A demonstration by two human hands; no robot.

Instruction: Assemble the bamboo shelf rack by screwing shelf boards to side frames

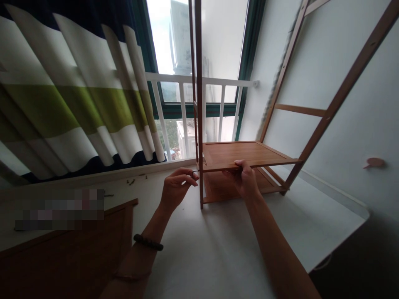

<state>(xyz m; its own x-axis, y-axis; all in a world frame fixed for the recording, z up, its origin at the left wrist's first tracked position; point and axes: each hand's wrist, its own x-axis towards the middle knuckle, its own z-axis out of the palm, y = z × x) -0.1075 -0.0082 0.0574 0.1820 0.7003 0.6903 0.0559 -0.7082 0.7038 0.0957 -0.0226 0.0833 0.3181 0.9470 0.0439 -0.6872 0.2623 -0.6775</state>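
Wooden rack [344, 89] on counter [218, 257], part-built by the look; 2 shelf boards in, 1 loose panel [93, 249] and screws [132, 182] left; left hand [177, 185] pinching thin piece [195, 170] at front post [200, 124], seating unclear; right hand [248, 180] gripping upper board [240, 154].

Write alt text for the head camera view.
A left hand pinches a thin dark piece at the front post of a wooden shelf rack; the right hand grips its upper shelf. Behind are a striped curtain and white railing.

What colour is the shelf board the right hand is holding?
The shelf board is reddish brown, clearest in the head view.
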